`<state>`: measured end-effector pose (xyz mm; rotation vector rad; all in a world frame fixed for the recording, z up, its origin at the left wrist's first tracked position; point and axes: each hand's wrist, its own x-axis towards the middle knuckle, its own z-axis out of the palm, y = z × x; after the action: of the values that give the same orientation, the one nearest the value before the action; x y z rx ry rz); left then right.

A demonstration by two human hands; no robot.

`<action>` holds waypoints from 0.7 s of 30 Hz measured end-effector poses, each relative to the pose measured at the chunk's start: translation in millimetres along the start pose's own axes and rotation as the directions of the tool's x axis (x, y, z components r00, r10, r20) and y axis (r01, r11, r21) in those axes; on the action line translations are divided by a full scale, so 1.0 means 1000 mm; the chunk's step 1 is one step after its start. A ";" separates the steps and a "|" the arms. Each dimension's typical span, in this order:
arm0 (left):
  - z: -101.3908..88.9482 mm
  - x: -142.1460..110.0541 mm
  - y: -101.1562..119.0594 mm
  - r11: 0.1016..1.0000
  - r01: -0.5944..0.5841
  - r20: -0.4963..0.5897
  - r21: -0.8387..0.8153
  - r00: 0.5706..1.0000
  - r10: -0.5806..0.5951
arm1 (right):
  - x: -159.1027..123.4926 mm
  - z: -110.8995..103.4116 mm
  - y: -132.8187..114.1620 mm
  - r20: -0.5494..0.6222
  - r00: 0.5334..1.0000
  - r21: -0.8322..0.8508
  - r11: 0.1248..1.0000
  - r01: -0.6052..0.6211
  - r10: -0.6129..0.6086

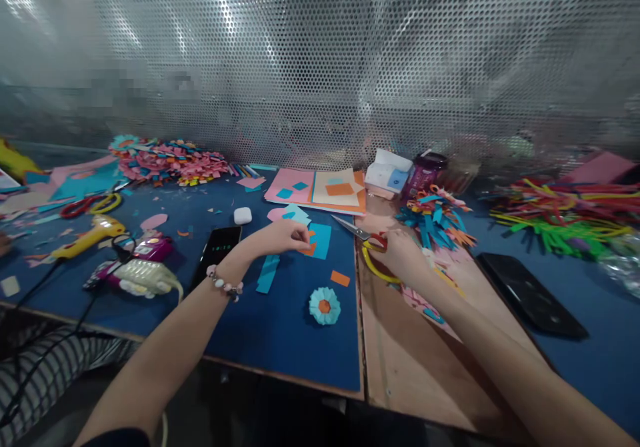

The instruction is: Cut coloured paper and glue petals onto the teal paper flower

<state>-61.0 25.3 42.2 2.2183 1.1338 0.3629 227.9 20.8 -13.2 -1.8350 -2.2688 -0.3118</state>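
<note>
My left hand [286, 231], its fingers bent and drawn together, is over the blue mat beside orange paper pieces [311, 247] on a blue paper rectangle [324, 240]. Whether anything is pinched in it is hidden. My right hand [399, 252] is closed on the red and yellow handles of a pair of scissors [361, 233], whose blades point up and left. Below and between the hands lies a light blue paper flower [325, 306] with an orange centre. Near it are a small orange paper rectangle [340, 278] and a blue paper strip [268, 274].
Pink and cream paper sheets [290, 187] lie behind the hands. Left are a phone [216, 250], a white earbud case [243, 215] and a yellow glue gun [90, 237]. Right are curled paper strips [435, 219] and a black phone [533, 295]. A perforated metal panel [300, 67] stands behind.
</note>
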 end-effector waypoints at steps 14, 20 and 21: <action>0.030 0.015 -0.019 0.994 -0.044 -0.122 0.098 0.991 0.056 | -0.031 -0.011 -0.030 -0.047 0.786 0.330 0.733 0.595 -0.617; 0.029 0.014 -0.018 0.997 -0.036 -0.122 0.066 0.991 0.044 | -0.061 -0.015 -0.021 0.006 0.741 0.179 0.729 0.660 -0.672; 0.029 0.013 -0.018 0.998 -0.030 -0.126 0.054 0.991 0.036 | -0.063 -0.019 -0.015 0.007 0.761 0.133 0.754 0.643 -0.649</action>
<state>-50.2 32.2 8.2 2.2892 1.1863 0.5003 226.5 -47.2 -13.5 -0.9386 -2.8257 -0.2134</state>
